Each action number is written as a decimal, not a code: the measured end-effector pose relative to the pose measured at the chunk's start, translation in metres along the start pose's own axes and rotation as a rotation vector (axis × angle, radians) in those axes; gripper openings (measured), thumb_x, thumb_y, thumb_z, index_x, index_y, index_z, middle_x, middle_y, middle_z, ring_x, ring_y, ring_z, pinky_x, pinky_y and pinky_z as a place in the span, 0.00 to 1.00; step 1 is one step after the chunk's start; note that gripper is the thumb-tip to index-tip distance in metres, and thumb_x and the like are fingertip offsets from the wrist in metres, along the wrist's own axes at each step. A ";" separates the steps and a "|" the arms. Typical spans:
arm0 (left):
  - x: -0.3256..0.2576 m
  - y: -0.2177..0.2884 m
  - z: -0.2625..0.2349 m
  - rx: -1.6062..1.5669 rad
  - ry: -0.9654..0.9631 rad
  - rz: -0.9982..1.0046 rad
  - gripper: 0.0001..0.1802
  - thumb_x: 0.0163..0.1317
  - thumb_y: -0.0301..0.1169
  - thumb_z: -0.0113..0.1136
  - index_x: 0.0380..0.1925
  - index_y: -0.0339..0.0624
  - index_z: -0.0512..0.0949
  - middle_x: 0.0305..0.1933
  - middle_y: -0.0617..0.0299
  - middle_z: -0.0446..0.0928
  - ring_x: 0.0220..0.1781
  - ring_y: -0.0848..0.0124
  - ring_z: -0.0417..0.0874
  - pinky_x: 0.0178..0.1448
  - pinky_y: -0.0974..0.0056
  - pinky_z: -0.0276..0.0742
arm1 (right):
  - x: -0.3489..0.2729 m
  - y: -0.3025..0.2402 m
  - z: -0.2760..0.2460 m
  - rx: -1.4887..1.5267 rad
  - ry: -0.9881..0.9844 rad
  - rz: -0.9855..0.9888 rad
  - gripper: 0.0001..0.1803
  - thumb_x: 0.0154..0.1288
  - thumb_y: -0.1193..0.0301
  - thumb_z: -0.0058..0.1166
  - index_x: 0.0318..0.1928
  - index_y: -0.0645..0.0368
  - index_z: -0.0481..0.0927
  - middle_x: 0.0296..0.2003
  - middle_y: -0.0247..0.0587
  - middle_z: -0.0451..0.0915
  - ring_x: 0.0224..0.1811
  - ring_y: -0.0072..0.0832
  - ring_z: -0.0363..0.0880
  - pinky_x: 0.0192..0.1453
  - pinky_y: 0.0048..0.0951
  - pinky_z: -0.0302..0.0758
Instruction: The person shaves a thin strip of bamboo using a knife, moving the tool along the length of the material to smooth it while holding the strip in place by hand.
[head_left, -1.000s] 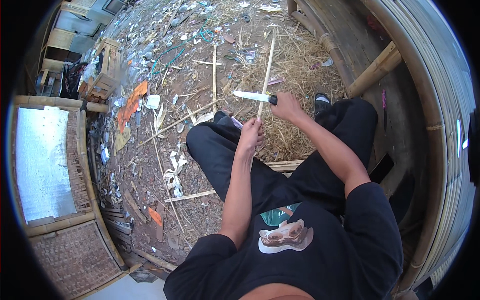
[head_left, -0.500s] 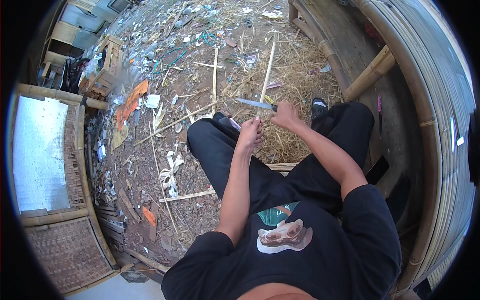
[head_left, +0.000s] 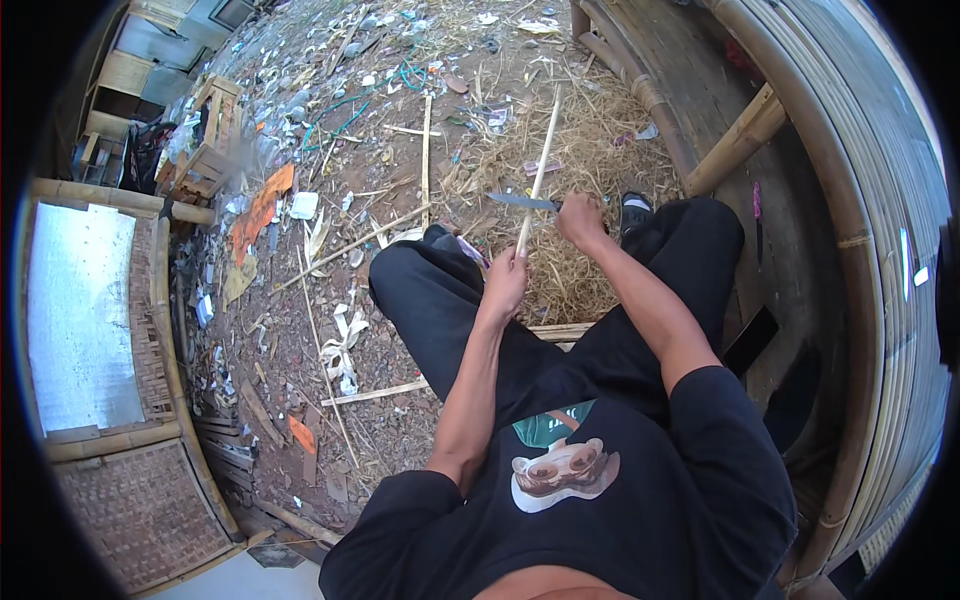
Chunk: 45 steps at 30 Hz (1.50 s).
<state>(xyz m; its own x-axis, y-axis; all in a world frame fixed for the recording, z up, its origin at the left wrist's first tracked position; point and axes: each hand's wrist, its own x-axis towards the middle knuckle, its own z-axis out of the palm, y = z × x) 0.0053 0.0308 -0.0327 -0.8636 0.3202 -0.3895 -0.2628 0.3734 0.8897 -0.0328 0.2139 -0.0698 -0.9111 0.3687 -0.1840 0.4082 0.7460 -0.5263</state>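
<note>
My left hand [head_left: 505, 283] is closed around the near end of a long, pale bamboo strip [head_left: 547, 150], which points away from me over the ground. In my right hand [head_left: 582, 221] is a knife [head_left: 522, 201], gripped by its dark handle. The blade points left and lies across the strip, a little beyond my left hand. Whether the edge bites into the strip I cannot tell. Both hands are above the gap between my bent knees. Dry shavings [head_left: 570, 285] cover the ground beneath them.
More bamboo strips [head_left: 427, 160] lie on the littered ground ahead and left. On my right runs a bamboo-framed bench [head_left: 735, 215] with a second knife [head_left: 757, 215] and a dark flat object [head_left: 750, 340]. A wooden crate [head_left: 207, 135] and woven panels [head_left: 130, 510] stand at the left.
The knife has moved slightly right and now crosses the strip farther from my left hand. My left hand has dropped a little toward me, and the strip's near end shows more.
</note>
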 end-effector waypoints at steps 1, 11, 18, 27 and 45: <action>-0.006 0.001 -0.002 0.109 0.016 -0.027 0.17 0.69 0.37 0.44 0.30 0.33 0.70 0.19 0.62 0.67 0.20 0.73 0.67 0.26 0.63 0.63 | 0.002 0.004 0.005 0.004 0.025 0.001 0.10 0.51 0.74 0.51 0.33 0.66 0.80 0.33 0.62 0.79 0.40 0.56 0.79 0.46 0.49 0.76; -0.082 0.022 -0.011 0.246 0.029 -0.067 0.16 0.69 0.37 0.44 0.30 0.34 0.68 0.18 0.57 0.66 0.20 0.70 0.68 0.27 0.60 0.63 | 0.028 0.019 -0.008 0.061 0.037 0.144 0.12 0.52 0.69 0.56 0.36 0.63 0.82 0.37 0.59 0.80 0.43 0.53 0.79 0.47 0.48 0.76; -0.158 0.028 -0.022 0.057 -0.047 -0.210 0.16 0.70 0.36 0.45 0.27 0.36 0.68 0.16 0.65 0.62 0.19 0.78 0.61 0.23 0.68 0.59 | 0.039 0.061 -0.009 -0.046 0.035 0.154 0.13 0.56 0.67 0.54 0.37 0.64 0.81 0.38 0.58 0.80 0.44 0.51 0.79 0.47 0.48 0.75; -0.174 0.017 -0.049 0.206 0.108 -0.125 0.14 0.69 0.35 0.45 0.29 0.36 0.70 0.15 0.67 0.65 0.17 0.79 0.64 0.22 0.70 0.60 | 0.010 0.014 -0.013 0.124 -0.032 0.057 0.11 0.51 0.71 0.53 0.33 0.66 0.80 0.33 0.61 0.79 0.39 0.53 0.80 0.44 0.45 0.77; -0.100 0.061 -0.006 0.517 0.316 0.160 0.10 0.66 0.30 0.48 0.30 0.33 0.71 0.20 0.39 0.72 0.25 0.43 0.76 0.26 0.48 0.66 | -0.024 -0.019 -0.011 0.127 -0.062 -0.035 0.09 0.52 0.71 0.53 0.32 0.62 0.81 0.31 0.57 0.80 0.39 0.52 0.80 0.44 0.46 0.76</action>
<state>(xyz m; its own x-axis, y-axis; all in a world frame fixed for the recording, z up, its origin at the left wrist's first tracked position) 0.0733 0.0159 0.0616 -0.9813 0.1637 -0.1009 0.0546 0.7402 0.6702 -0.0175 0.1968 -0.0468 -0.9281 0.3055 -0.2126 0.3690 0.6802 -0.6334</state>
